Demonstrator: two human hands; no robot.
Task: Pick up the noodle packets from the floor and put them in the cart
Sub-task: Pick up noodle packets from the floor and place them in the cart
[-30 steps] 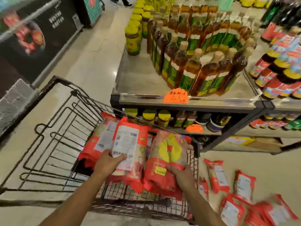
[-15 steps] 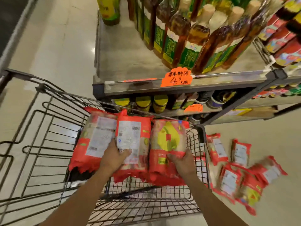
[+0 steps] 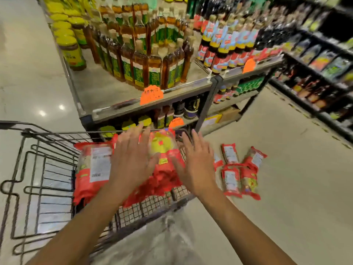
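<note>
Head view; the frame is motion-blurred. We take the cart, a dark wire basket, as the reference for every position.

Inside the cart, at its right end, lies a pile of red noodle packets. The white-labelled packet lies label-up at the left of the pile. The yellow-fronted packet sits towards the cart's far rim. More red wrapping shows between and below these two, but we cannot count it through the blur.

Left hand: it is over the middle of the pile inside the cart, palm down. The fingers are straight and spread and grip nothing. We cannot tell whether the palm touches the wrapping beneath.

Right hand: it is above the cart's right wall, palm down. The fingers are likewise extended and splayed, with nothing held.

On the floor just right of the cart, the floor packets lie in a loose cluster. We count four in full, two farther and two nearer, and part of another shows beside the right hand.

Beyond the cart's far rim stands a grey shelf unit. It carries amber bottles with green labels, with yellow-lidded jars to their left. An orange price tag hangs on its front edge. Farther right of the cart runs dark aisle shelving.
</note>
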